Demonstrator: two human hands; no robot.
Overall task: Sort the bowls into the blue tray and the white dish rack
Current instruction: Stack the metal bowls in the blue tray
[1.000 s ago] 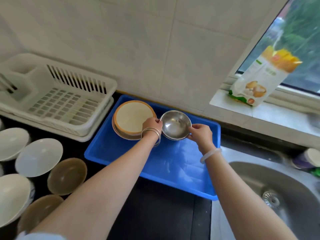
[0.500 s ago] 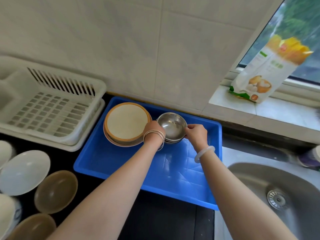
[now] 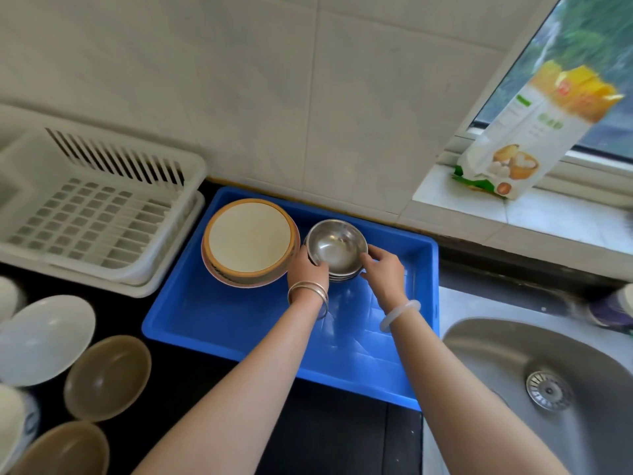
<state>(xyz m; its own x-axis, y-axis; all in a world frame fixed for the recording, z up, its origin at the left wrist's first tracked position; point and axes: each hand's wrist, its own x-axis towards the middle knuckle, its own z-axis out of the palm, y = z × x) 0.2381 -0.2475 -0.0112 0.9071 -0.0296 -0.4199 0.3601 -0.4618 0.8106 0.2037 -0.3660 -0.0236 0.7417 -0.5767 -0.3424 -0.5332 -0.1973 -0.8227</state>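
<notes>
A stack of steel bowls [image 3: 337,248] sits in the back of the blue tray [image 3: 219,320]. My left hand [image 3: 306,267] grips the stack's left rim and my right hand [image 3: 383,269] grips its right side. Beside it to the left, a stack of tan-rimmed cream plates [image 3: 250,240] rests in the tray. The white dish rack [image 3: 85,214] stands left of the tray with nothing in it. On the dark counter at the lower left lie white bowls [image 3: 41,337] and brown bowls [image 3: 108,375].
A steel sink [image 3: 548,382] with a drain strainer lies right of the tray. A yellow and white food packet [image 3: 534,132] leans on the window sill. The tiled wall runs behind the tray and the rack.
The steel bowl held above the tray a second ago has come down onto the stack. Both hands stay on it. The view has shifted slightly to the left.
</notes>
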